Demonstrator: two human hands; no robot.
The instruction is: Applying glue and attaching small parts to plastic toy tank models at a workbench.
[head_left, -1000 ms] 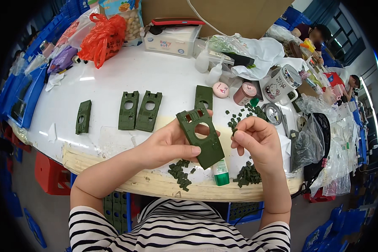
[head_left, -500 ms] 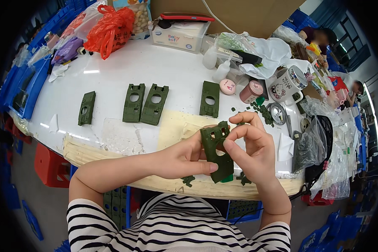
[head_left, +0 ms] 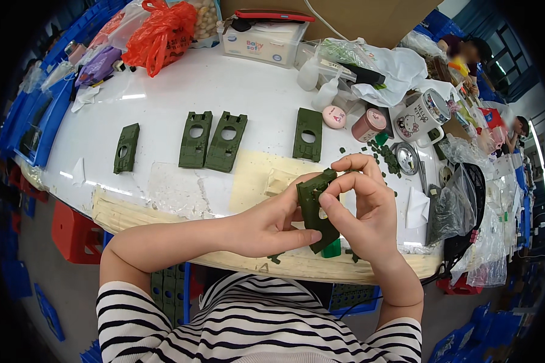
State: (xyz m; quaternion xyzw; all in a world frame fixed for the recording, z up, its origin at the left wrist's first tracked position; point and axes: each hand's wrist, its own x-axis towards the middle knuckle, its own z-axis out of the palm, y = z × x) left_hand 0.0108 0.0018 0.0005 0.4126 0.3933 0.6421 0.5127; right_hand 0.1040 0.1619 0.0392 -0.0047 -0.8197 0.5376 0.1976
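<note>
Right hand (head_left: pixel 366 209) has come in from over the bits (head_left: pixel 390 160), where a second ago it had one pinched clear of the shell (head_left: pixel 312 212); its thumb and forefinger are now at the shell's upper right edge, though whether they meet, or have a bit between them, can't tell; left hand (head_left: pixel 266 230) stays clamped on the shell, which is held up over the table's (head_left: pixel 260 91) near edge and turned more edge-on; four other shells (head_left: pixel 192 154) lie untouched; judgement: reads as fitting, result unconfirmed.
</note>
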